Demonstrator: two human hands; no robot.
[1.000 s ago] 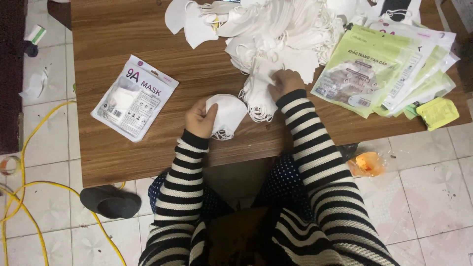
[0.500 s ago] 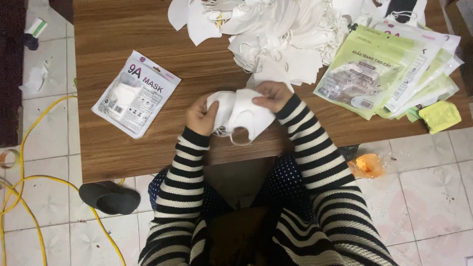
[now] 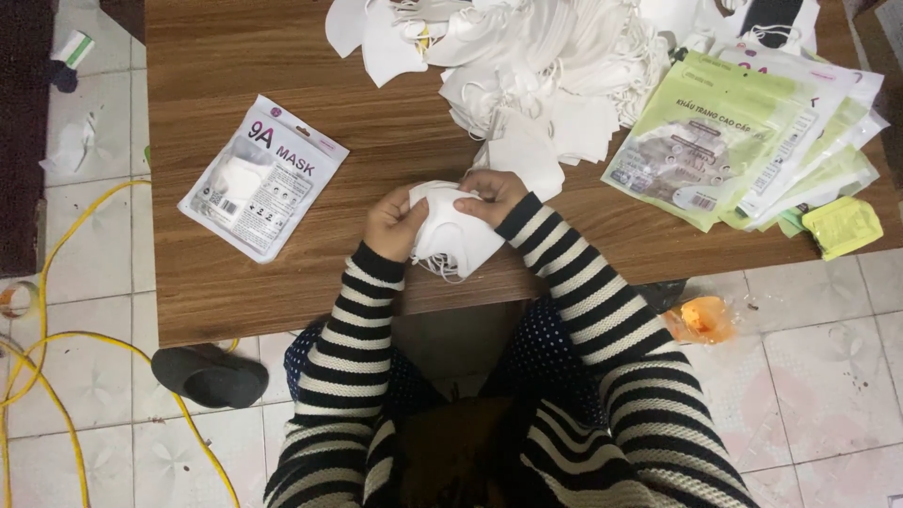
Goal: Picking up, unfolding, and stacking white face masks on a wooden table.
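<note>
Both hands hold a small stack of white face masks (image 3: 451,240) just above the near part of the brown wooden table (image 3: 235,292). My left hand (image 3: 395,224) grips the stack's left side. My right hand (image 3: 489,193) pinches its top right edge. Ear loops dangle from the stack's lower edge. Right behind my hands lies a big heap of loose white masks (image 3: 546,75). Both sleeves are black-and-white striped.
A sealed white mask packet (image 3: 263,179) lies to the left on the table. A fanned pile of green and white empty pouches (image 3: 743,141) is at the right, with a small yellow-green packet (image 3: 842,226) beside it. On the tiled floor: yellow cable (image 3: 47,348), dark slipper (image 3: 212,374), orange scrap (image 3: 701,318).
My right hand left the heap with a mask and joined it to the ones in my left hand; now both hands press the stack together closer to me.
</note>
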